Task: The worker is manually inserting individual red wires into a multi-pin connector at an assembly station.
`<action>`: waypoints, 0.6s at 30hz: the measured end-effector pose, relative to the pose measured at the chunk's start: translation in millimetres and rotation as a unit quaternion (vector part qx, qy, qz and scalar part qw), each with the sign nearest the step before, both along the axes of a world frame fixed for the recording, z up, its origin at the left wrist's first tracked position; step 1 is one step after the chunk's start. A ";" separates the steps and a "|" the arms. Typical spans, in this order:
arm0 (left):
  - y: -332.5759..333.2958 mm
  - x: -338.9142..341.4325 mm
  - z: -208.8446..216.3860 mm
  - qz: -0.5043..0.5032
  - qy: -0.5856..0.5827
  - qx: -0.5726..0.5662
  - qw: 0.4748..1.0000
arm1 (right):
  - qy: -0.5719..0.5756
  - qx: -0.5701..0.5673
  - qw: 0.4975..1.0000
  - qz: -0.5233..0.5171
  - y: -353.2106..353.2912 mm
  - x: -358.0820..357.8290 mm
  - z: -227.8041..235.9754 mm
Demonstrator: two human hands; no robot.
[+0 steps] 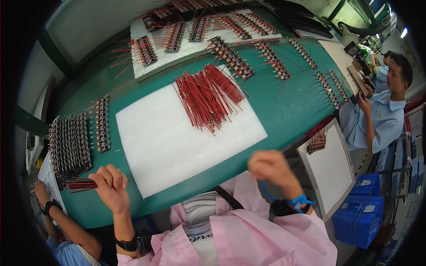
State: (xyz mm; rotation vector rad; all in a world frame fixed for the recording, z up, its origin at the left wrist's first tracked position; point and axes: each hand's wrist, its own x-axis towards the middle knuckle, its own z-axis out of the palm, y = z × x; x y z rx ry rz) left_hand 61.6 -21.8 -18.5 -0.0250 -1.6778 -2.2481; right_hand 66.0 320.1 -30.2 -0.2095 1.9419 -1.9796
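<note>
My left hand (112,185) is closed around a small bundle of red and dark wires (80,184), whose ends stick out to the left over the table's front edge. My right hand (271,166) hovers by the front edge of the green table, fingers curled and smeared by motion; whether anything is in them does not show. Between and beyond my hands lies a white foam sheet (155,146). A large loose pile of red wires (206,97) rests on its far right part.
Stacked component strips (70,144) stand at the left, with one strip (102,124) beside them. Boards with red wires (175,37) sit on a white panel behind. More strips (273,60) lie at right. Co-workers (375,102) sit on both sides; blue bins (358,217) stand below.
</note>
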 end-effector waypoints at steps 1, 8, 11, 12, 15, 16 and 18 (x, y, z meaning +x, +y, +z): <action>6.0 -0.3 0.6 0.026 0.022 0.038 0.999 | 0.107 -0.007 0.992 0.069 -26.1 -4.0 8.4; 55.1 -26.9 -21.5 0.039 -0.011 -0.036 0.999 | 0.235 -0.061 0.938 0.246 -68.3 -2.0 32.1; 55.8 -33.8 -24.2 0.037 -0.050 -0.077 0.995 | 0.239 -0.065 0.949 0.197 -41.3 -0.1 37.6; 53.5 -33.1 -26.6 0.026 -0.068 -0.100 0.992 | 0.233 -0.053 0.960 0.148 -24.0 1.1 38.1; 51.5 -31.5 -25.6 0.020 -0.085 -0.123 0.989 | 0.173 -0.007 0.981 -0.083 32.4 9.2 47.1; 49.2 -29.8 -26.2 0.027 -0.089 -0.120 0.988 | 0.135 -0.018 0.971 -0.197 49.8 10.6 49.4; 51.7 -31.7 -24.4 0.017 -0.089 -0.110 0.990 | 0.188 0.002 0.917 -0.352 114.7 3.4 41.0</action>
